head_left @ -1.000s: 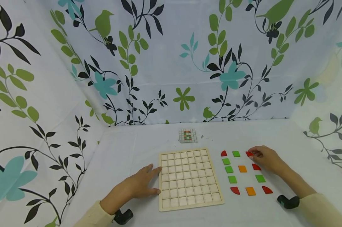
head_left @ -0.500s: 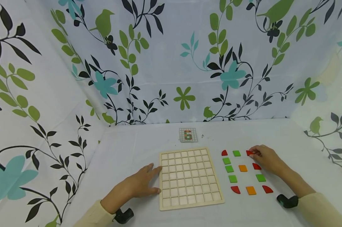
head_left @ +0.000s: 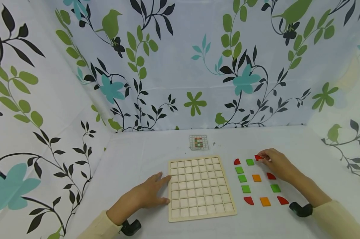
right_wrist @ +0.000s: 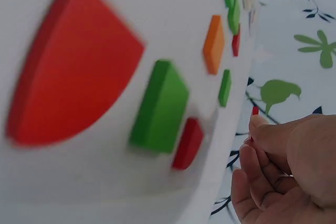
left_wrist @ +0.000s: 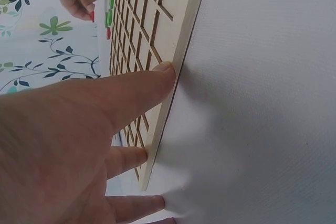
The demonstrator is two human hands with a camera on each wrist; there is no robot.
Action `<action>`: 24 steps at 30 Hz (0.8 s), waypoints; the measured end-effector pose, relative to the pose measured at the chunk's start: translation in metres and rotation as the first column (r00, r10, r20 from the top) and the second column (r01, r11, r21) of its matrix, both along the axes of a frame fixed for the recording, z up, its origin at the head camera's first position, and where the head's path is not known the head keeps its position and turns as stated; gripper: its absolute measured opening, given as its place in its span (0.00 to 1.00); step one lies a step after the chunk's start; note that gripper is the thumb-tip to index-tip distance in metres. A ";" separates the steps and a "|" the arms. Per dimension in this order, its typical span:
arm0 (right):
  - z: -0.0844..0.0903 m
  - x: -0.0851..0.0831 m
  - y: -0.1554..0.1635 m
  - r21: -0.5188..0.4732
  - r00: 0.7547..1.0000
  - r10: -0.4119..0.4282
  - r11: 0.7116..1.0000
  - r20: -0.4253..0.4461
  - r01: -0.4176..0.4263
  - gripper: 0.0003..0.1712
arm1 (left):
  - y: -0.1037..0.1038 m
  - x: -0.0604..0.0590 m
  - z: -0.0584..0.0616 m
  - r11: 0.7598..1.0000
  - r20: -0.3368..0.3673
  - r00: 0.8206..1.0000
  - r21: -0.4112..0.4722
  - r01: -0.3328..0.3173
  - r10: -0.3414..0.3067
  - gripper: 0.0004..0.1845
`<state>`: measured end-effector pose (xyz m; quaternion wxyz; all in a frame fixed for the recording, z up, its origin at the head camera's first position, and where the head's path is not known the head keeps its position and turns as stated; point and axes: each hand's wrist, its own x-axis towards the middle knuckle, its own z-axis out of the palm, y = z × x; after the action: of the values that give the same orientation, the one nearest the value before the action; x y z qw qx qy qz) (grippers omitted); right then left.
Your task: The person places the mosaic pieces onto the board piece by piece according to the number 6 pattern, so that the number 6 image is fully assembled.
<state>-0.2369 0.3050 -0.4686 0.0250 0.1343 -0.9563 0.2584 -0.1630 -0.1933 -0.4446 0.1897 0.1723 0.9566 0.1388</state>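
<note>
Red wedge-shaped tile [head_left: 257, 157]: pinched at fingertips of right hand [head_left: 276, 163], seemingly lifted. Pale wooden grid board [head_left: 201, 192]: right of left hand [head_left: 148, 192], extended fingers touching its edge. Suggest light pinch, steady board.

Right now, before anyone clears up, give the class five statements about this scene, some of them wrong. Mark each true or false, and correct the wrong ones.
1. The right hand has a red piece in its grip. True.
2. The left hand touches the edge of the wooden board. True.
3. The left hand is holding a green square. False: it holds no piece; its thumb and fingers rest at the board's edge.
4. The small pattern card lies beyond the board, on the far side from the person. True.
5. Four orange squares lie on the table. False: two orange squares lie there, both to the right of the board.
</note>
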 end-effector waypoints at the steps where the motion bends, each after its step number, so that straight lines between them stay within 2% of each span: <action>1: 0.003 0.001 -0.003 -0.002 1.000 0.003 1.000 -0.002 -0.003 0.17 | 0.000 0.000 0.000 1.000 0.000 1.000 0.000 0.000 0.000 0.45; 9: 0.015 0.006 -0.039 -0.035 0.998 0.060 0.998 -0.032 -0.061 0.15 | 0.001 0.000 0.001 1.000 -0.002 1.000 -0.016 0.015 -0.015 0.46; 16: 0.015 0.003 -0.077 -0.073 0.995 0.096 0.993 -0.005 -0.096 0.14 | 0.000 0.000 0.001 1.000 -0.008 1.000 -0.014 0.019 -0.019 0.45; 24: 0.007 0.001 -0.116 -0.086 0.985 0.159 0.983 -0.061 -0.163 0.10 | 0.000 0.003 0.002 1.000 -0.002 1.000 0.003 0.006 -0.006 0.45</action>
<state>-0.2357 0.1893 -0.4618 0.0356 0.2168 -0.9287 0.2988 -0.1596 -0.1928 -0.4424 0.1891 0.1753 0.9560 0.1397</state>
